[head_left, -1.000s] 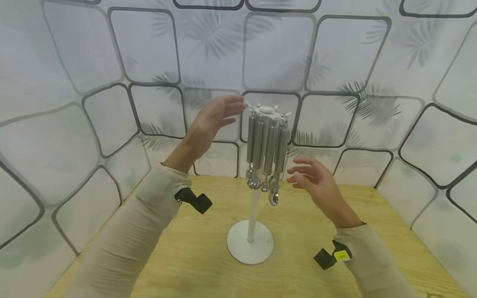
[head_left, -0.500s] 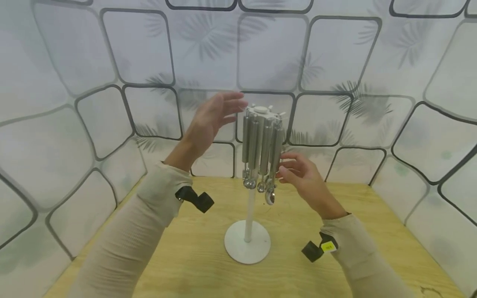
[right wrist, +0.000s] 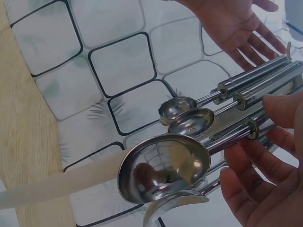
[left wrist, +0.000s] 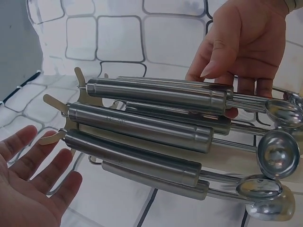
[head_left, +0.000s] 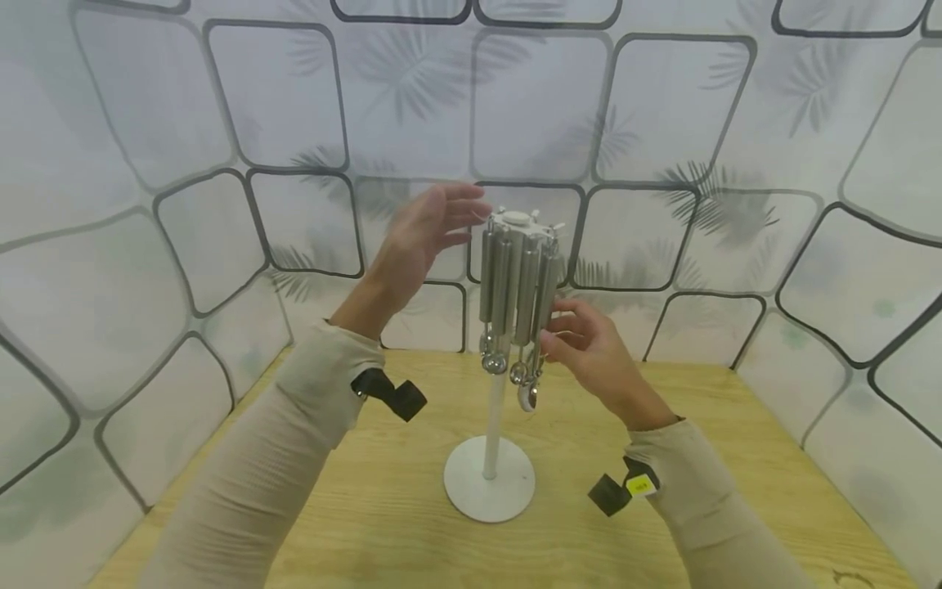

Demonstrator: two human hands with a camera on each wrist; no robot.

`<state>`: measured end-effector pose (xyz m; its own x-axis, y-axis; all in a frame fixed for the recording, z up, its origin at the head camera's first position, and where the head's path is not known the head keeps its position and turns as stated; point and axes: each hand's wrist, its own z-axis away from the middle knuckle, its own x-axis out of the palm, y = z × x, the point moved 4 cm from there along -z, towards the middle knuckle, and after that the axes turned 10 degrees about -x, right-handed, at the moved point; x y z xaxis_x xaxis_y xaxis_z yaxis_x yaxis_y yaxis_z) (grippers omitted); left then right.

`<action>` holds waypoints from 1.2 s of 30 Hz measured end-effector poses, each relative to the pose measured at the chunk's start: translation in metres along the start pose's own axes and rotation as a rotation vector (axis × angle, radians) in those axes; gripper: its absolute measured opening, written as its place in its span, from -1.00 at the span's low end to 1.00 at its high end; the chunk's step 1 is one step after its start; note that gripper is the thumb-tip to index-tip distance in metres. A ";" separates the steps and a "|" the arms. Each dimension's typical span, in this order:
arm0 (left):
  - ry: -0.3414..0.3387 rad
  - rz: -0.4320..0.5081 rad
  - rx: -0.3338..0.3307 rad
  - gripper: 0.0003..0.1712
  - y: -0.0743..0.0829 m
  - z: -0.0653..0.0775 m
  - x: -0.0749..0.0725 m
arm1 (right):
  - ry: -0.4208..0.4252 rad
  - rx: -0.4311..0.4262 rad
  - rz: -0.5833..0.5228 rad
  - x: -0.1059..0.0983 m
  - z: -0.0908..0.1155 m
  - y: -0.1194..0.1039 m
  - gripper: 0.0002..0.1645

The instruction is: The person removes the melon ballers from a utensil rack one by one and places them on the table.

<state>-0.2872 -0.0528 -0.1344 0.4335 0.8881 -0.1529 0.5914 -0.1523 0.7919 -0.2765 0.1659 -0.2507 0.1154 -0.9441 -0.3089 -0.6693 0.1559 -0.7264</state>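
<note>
A white stand [head_left: 495, 425] with a hooked top [head_left: 518, 219] carries several steel measuring spoons [head_left: 508, 286], hung bowls down around the pole. My left hand [head_left: 423, 233] is up beside the top, fingers spread loosely, its fingertips right at the hooks [left wrist: 49, 138]. Lower on the other side, my right hand [head_left: 596, 352] pinches the lower handle of one measuring spoon; in the right wrist view the thumb [right wrist: 279, 109] lies over the handle with the fingers [right wrist: 253, 163] curled beneath. That spoon's large bowl [right wrist: 163, 165] faces the camera.
The round white base [head_left: 471, 491] stands on a light wooden table [head_left: 368, 507]. A pale patterned curtain [head_left: 545, 106] encloses the back and both sides. Neighbouring spoons hang close together around the pole.
My right hand has moved left from beside the stand onto a measuring spoon's handle. The spoon's lower end has shifted slightly left. The left hand stays near the hooks.
</note>
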 end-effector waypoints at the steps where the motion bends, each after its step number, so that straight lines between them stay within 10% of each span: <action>1: 0.001 -0.003 0.000 -0.41 0.000 0.000 0.000 | -0.001 0.002 0.002 0.000 0.000 0.000 -0.47; 36: 0.007 -0.126 -0.024 -0.43 0.006 -0.002 0.004 | 0.061 -0.023 0.042 -0.007 -0.004 -0.015 -0.66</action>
<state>-0.2832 -0.0491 -0.1295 0.3519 0.9025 -0.2484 0.6244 -0.0286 0.7806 -0.2702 0.1688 -0.2353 0.0424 -0.9527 -0.3008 -0.6894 0.1900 -0.6991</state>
